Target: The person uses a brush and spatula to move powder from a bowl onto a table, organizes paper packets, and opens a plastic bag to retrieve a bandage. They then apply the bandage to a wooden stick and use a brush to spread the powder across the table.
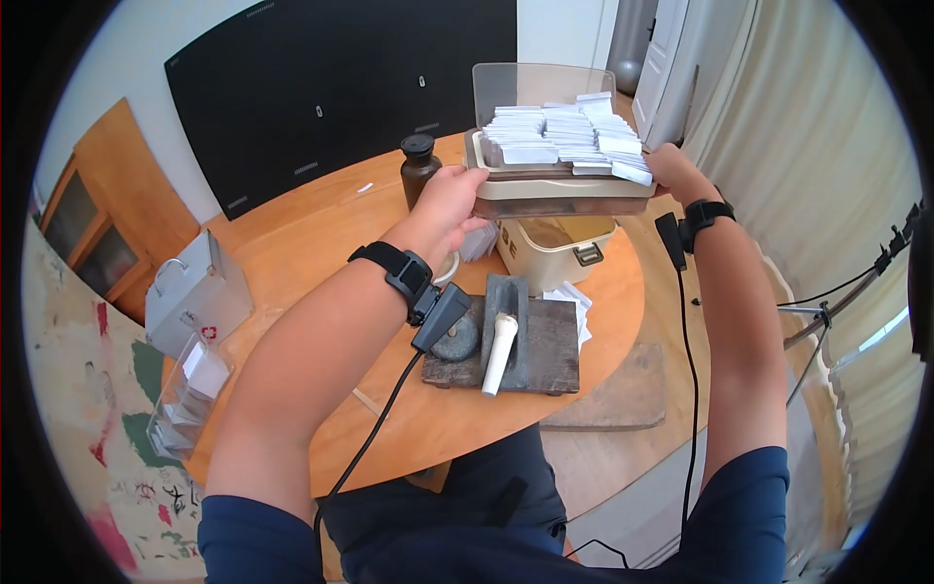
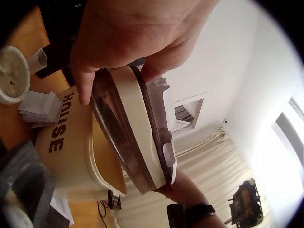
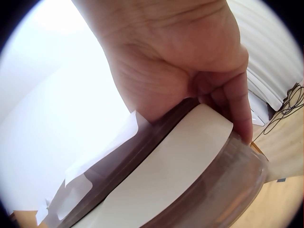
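Note:
My left hand (image 1: 448, 204) and right hand (image 1: 681, 173) grip opposite ends of a cream box with smoky see-through parts (image 1: 574, 189). Folded white paper packets (image 1: 559, 136) fill its top in rows, and its clear lid (image 1: 544, 88) stands raised at the back. The box is held in the air over an open cream bin (image 1: 545, 258) lettered "HOUSE". In the left wrist view, my thumb and fingers span the box's end (image 2: 130, 104). On the other end, the right wrist view shows my fingers curled under the cream band (image 3: 180, 156).
A wooden board (image 1: 555, 360) carries a grey stone trough with a white pestle-like tool (image 1: 500, 355) across it. A dark jar (image 1: 419, 167) stands behind my left hand. Further left are a grey metal case (image 1: 199, 292) and a clear holder with papers (image 1: 190, 399).

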Motion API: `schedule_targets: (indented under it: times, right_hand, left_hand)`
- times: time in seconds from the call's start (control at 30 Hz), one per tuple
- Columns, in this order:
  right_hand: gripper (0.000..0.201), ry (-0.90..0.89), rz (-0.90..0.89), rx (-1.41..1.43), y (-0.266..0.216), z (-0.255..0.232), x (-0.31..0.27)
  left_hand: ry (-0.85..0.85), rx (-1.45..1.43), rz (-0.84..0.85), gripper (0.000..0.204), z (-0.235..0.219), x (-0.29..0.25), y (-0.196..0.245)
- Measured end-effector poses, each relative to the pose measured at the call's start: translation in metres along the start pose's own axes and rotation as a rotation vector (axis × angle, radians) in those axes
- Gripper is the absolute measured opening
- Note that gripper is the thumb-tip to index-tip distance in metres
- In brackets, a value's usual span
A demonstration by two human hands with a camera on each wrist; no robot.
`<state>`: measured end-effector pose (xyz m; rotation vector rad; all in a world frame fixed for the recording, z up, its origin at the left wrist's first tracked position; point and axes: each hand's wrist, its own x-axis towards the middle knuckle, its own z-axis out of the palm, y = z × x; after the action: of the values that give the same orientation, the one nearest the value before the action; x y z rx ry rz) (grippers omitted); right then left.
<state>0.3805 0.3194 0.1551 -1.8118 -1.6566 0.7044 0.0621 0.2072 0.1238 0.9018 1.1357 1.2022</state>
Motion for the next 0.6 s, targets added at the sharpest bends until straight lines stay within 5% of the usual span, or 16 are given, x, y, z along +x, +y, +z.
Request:
schedule_targets:
  times: [0.43, 0.6]
  right_hand:
    - [0.033, -0.144, -0.017, 0.122, 0.029, 0.007, 0.012]
    - [0.041, -0.212, -0.019, 0.200, 0.040, 0.004, 0.018]
  left_hand:
    - [0.031, 0.082, -0.060, 0.048, -0.010, 0.000, -0.012]
    - [-0.011, 0.116, -0.069, 0.049, -0.040, -0.040, -0.005]
